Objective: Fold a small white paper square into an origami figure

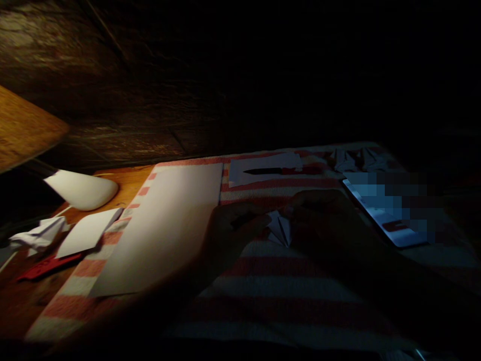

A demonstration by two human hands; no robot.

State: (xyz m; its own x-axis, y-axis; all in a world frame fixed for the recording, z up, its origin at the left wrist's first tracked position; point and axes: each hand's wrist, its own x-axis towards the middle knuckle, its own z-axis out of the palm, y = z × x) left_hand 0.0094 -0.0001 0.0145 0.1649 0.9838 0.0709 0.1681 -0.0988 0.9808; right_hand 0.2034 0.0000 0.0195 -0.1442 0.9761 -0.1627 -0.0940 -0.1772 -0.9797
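The scene is very dark. My left hand (235, 228) and my right hand (323, 220) meet over a small folded white paper piece (281, 228) on a red and white striped cloth (278, 291). Both hands look closed on the paper's edges, pinching it from either side, though shadow hides the fingertips. A large blank white sheet (169, 225) lies just left of my left hand.
A knife with a red handle (281, 171) lies on a white paper beyond the hands. A lit phone (391, 213) rests at the right. Folded paper shapes (356, 159) sit at the far right. A white lamp head (84, 189), crumpled paper (37, 234) and a small sheet (88, 231) lie left.
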